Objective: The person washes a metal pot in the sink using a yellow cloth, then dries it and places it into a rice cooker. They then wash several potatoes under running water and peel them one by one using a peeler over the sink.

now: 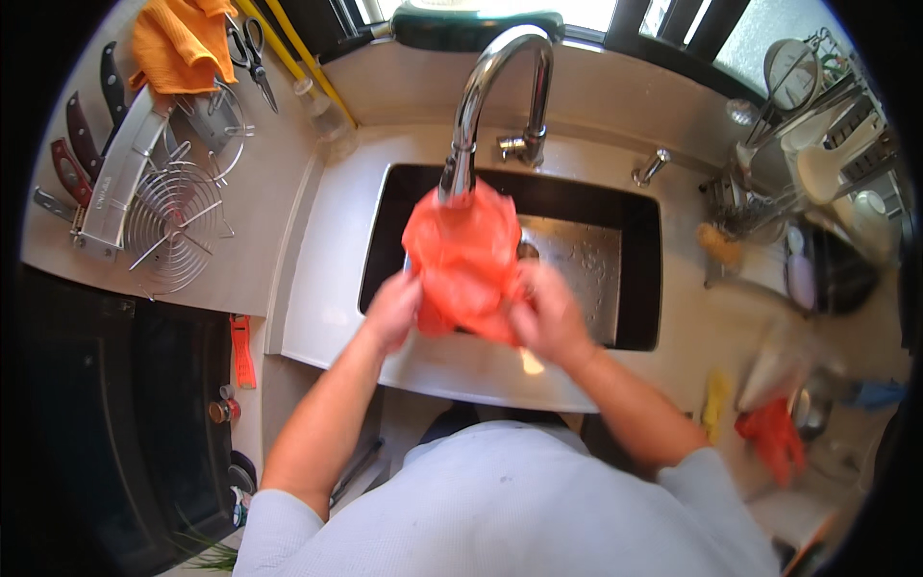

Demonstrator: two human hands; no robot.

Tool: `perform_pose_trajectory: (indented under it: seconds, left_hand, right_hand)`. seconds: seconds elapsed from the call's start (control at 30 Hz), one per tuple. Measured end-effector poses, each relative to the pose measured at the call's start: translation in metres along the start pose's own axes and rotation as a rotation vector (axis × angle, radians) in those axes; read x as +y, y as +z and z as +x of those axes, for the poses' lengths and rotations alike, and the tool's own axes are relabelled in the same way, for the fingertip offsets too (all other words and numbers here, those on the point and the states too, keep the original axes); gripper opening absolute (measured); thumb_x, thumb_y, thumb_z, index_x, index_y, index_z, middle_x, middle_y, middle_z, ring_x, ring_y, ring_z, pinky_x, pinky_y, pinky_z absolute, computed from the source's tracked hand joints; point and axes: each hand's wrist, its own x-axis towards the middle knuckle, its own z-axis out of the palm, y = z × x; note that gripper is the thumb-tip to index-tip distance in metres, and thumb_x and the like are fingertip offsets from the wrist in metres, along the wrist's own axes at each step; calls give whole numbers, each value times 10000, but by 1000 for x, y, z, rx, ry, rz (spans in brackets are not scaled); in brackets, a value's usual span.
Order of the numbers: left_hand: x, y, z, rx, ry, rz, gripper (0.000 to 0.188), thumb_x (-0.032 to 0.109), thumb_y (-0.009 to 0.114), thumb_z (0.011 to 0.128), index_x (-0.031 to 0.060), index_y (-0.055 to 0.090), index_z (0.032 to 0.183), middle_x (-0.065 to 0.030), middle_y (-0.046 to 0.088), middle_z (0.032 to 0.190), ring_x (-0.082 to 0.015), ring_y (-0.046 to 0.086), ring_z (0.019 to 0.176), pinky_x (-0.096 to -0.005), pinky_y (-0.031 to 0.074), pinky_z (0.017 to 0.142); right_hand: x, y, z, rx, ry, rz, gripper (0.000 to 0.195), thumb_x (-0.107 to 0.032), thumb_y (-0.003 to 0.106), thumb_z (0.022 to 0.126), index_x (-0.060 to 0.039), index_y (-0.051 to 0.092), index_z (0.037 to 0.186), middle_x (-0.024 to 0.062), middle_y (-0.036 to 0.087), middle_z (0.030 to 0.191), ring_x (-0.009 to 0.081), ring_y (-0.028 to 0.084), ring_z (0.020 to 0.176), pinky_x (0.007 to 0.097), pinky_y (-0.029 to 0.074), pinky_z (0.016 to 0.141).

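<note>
A red-orange plastic bag (pixel 465 263) is spread between my two hands over the left part of the sink (pixel 577 274). My left hand (pixel 395 309) grips its lower left edge, and my right hand (pixel 544 310), slightly blurred, grips its right edge. The spout head of the chrome faucet (pixel 457 169) points down at the top of the bag. Whether water runs from it, I cannot tell. Part of the sink's basin and drain is hidden behind the bag.
On the left wall hang knives on a rack (pixel 122 173), a wire rack (pixel 177 227), scissors (pixel 252 61) and an orange cloth (pixel 180 47). At the right stand a dish rack with utensils (pixel 822 155) and a red glove (pixel 773 433). A small chrome dispenser (pixel 651 167) stands behind the sink.
</note>
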Motion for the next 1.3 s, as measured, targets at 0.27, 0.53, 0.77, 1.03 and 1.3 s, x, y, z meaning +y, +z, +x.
perform_pose_trajectory:
  seconds: [0.27, 0.53, 0.77, 1.03, 1.3]
  left_hand:
    - [-70, 27, -109, 212, -55, 250, 327, 230, 699, 1005, -7, 701, 1230, -89, 728, 1172, -161, 689, 1026, -326, 564, 886]
    - [-86, 44, -217, 315, 221, 594, 192, 65, 723, 927, -15, 747, 1099, -65, 768, 1011, -188, 718, 876, -326, 573, 827]
    - [-105, 34, -315, 684, 248, 526, 523, 18, 766, 839, -6, 636, 1345, -98, 653, 1263, -202, 628, 1193, -314, 489, 1033]
    - [-184, 38, -475, 873, 565, 967, 395, -41, 784, 716, 38, 779, 1103, -138, 715, 1290, -303, 681, 1137, -383, 537, 993]
    - [-325, 78, -648, 1253, 573, 279, 847, -89, 723, 727, 58, 497, 1530, -112, 404, 1623, -285, 508, 1411, -406, 463, 1126]
  right_hand:
    - [-27, -12, -71, -622, -206, 248, 270, -276, 798, 866, -66, 703, 1007, 157, 640, 1283, 351, 537, 1298, 450, 486, 1042]
    - [-26, 28, -65, -945, 696, 914, 1045, -300, 855, 876, -43, 200, 1649, 156, 611, 1346, 214, 609, 1160, 309, 579, 819]
    - [-62, 73, -54, -532, 860, 1425, 216, 17, 634, 832, -8, 671, 1043, 112, 718, 1073, 220, 677, 1005, 376, 524, 969]
    - [-173, 130, -153, -1112, 896, 1151, 741, -266, 732, 974, -67, 353, 1579, 160, 492, 1526, 271, 460, 1429, 471, 396, 1181]
    - [-311, 182, -301, -1554, 899, 1475, 407, -64, 605, 938, 29, 601, 1334, 158, 705, 1229, 265, 696, 1114, 427, 547, 1028]
